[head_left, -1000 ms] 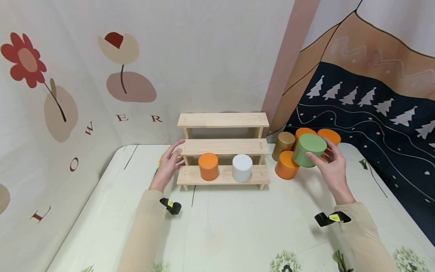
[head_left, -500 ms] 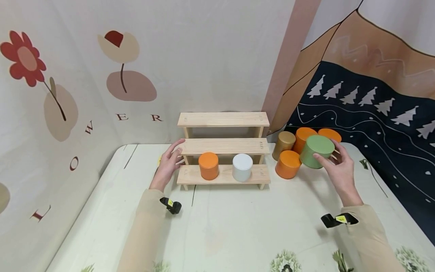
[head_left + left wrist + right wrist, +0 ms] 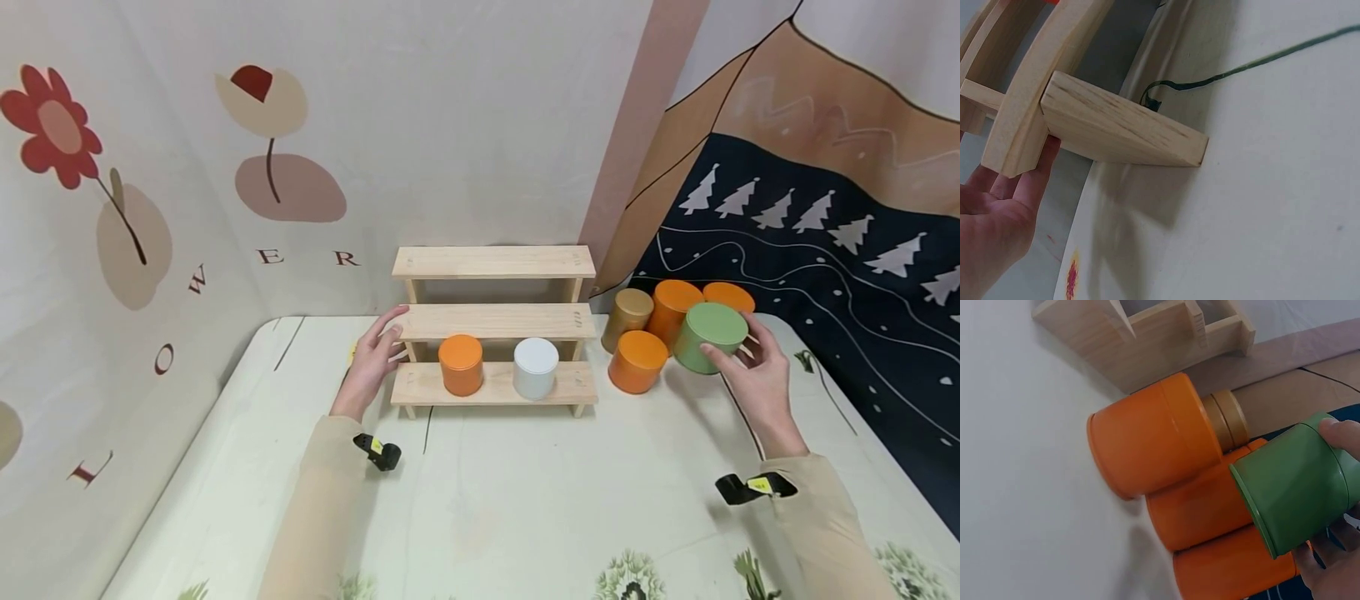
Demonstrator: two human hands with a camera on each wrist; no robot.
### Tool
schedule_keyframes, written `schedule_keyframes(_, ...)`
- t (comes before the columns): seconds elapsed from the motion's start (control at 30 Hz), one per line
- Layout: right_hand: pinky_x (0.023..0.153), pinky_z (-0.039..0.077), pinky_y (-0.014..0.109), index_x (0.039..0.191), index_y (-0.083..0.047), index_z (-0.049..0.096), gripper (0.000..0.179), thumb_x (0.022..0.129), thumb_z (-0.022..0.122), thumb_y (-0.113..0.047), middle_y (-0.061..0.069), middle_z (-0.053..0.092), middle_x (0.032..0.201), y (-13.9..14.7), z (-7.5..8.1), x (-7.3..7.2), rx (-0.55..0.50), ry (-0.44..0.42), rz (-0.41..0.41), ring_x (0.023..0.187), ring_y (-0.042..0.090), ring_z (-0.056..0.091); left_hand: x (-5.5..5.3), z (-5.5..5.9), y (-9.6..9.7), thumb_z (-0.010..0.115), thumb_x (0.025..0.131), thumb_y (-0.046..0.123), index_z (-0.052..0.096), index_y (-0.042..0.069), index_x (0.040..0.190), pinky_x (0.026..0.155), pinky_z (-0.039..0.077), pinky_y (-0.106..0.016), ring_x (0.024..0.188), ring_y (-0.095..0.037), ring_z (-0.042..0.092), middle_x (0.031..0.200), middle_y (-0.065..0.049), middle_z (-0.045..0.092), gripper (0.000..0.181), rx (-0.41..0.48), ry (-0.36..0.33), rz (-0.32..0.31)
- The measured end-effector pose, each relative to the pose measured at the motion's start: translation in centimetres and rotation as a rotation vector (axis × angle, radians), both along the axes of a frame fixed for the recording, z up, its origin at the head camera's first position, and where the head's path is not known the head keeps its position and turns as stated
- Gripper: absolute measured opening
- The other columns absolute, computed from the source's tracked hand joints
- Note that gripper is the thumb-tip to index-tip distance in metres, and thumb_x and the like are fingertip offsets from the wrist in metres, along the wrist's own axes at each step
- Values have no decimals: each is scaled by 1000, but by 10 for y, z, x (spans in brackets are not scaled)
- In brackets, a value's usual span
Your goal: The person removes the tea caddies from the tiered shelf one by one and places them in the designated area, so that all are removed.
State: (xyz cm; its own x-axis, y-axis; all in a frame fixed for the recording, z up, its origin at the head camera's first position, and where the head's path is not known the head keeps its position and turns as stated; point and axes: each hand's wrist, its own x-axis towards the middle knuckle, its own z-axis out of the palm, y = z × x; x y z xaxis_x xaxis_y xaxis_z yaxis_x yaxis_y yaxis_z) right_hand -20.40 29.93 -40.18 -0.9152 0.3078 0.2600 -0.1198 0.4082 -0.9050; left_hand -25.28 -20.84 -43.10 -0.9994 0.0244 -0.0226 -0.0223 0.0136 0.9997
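Note:
My right hand (image 3: 759, 385) pinches a green round tin (image 3: 711, 337) between thumb and fingers, just in front of the orange tins at the right. In the right wrist view the green tin (image 3: 1294, 484) tilts, its base edge apart from the white cloth. My left hand (image 3: 372, 360) rests its fingers against the left end of a three-step wooden display stand (image 3: 491, 321); in the left wrist view the fingers (image 3: 1040, 172) touch the end of a step from behind. On the lowest step stand an orange tin (image 3: 461, 367) and a white tin (image 3: 536, 369).
Right of the stand are a slim gold tin (image 3: 627, 318), a front orange tin (image 3: 637, 363) and two more orange tins (image 3: 672, 310) behind it. A printed cloth backdrop (image 3: 487, 125) rises behind the stand. White cloth (image 3: 480, 500) covers the table.
My right hand has carried the green tin to the right and slightly down, away from over the front orange tin. The left hand and the stand hold their place.

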Motion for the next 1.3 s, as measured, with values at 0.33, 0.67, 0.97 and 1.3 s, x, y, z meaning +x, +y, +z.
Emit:
schedule_keyframes(0.33,104,34,19,153,-9,26,76,90,69,-14,15,29,152,5,-18,-3,-39,-72,19,134,23,36,9,16,5,39,106,24,37,15,149,99,42,-51,125,-42,46,150,-20,33,45,-13,3,-1)
schedule_keyframes(0.67,104,35,21,153,-6,21,78,91,68,-10,20,24,152,3,-34,-3,-90,-101,49,134,27,33,8,14,4,38,106,21,38,15,149,100,41,-52,126,-42,45,150,-19,32,44,10,-3,6)
schedule_keyframes(0.97,105,33,20,153,-7,21,79,90,68,-9,18,20,154,-2,-43,-1,-132,-122,58,136,27,29,5,9,2,38,106,23,38,17,149,99,42,-50,126,-40,46,150,-17,34,44,-5,-22,13)
schedule_keyframes(1.3,110,30,36,153,-4,16,80,92,66,-16,18,16,156,-3,-56,-4,-108,-181,43,140,35,24,-4,-13,0,41,105,31,42,26,147,100,42,-50,126,-38,48,149,-13,37,42,-9,-4,49)
